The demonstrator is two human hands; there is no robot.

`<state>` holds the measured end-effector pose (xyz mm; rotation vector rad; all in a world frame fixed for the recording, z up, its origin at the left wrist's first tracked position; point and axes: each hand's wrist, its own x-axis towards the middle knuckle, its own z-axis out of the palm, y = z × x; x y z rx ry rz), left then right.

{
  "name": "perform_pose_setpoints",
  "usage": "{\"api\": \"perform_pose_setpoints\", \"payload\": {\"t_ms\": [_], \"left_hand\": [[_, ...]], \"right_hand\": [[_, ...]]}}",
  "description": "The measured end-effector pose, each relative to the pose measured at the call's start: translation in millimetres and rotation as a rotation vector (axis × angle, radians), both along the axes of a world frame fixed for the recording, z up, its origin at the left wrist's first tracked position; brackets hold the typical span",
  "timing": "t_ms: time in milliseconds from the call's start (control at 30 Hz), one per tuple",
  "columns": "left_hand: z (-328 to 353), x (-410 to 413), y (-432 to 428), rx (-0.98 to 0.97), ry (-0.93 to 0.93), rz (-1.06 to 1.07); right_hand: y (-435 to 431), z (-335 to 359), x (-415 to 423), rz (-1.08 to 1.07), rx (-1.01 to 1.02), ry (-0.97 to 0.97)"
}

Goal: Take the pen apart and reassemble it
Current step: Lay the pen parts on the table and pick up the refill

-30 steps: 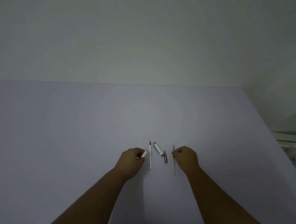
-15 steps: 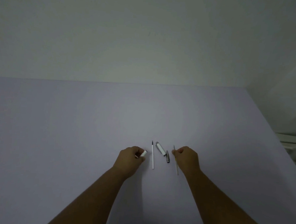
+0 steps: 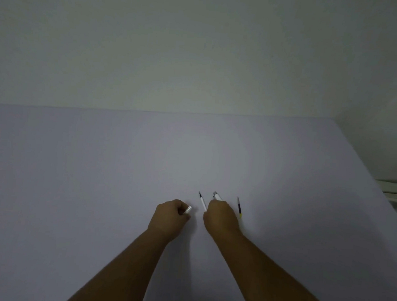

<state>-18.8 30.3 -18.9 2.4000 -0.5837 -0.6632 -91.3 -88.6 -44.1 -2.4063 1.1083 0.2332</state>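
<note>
The pen lies in pieces on the pale table (image 3: 123,169). My left hand (image 3: 169,219) is closed around a short white barrel piece (image 3: 188,210), whose end sticks out to the right. My right hand (image 3: 221,217) sits just right of it, fingers curled onto the lower end of a thin white refill (image 3: 202,200) with a dark tip pointing away. A white and silver pen part (image 3: 217,195) peeks out above the right knuckles. Lying free to the right of that hand is a thin dark rod with a yellow end (image 3: 239,207).
A plain wall rises behind the table's far edge. The table's right edge runs diagonally, with a white ledge (image 3: 395,190) beyond it. My forearms come in from the bottom of the view.
My right hand has let go of the thin dark rod, which now lies on the table, and has moved left onto the white refill. The refill has tilted slightly. My left hand has stayed put.
</note>
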Motion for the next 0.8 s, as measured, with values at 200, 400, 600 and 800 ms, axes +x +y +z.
{"api": "perform_pose_setpoints", "payload": {"t_ms": [200, 400, 600, 800], "left_hand": [[0, 0, 0, -0.016, 0.022, -0.028], [6, -4, -8, -0.069, 0.046, -0.026], [10, -7, -15, -0.119, 0.064, -0.019], [12, -9, -17, -0.107, 0.056, -0.049]], "right_hand": [[-6, 22, -1, -0.343, 0.34, -0.439], [-6, 35, -7, -0.467, 0.585, -0.597], [-5, 35, -14, -0.418, 0.672, -0.607], [-20, 43, -14, -0.592, 0.663, -0.784]]}}
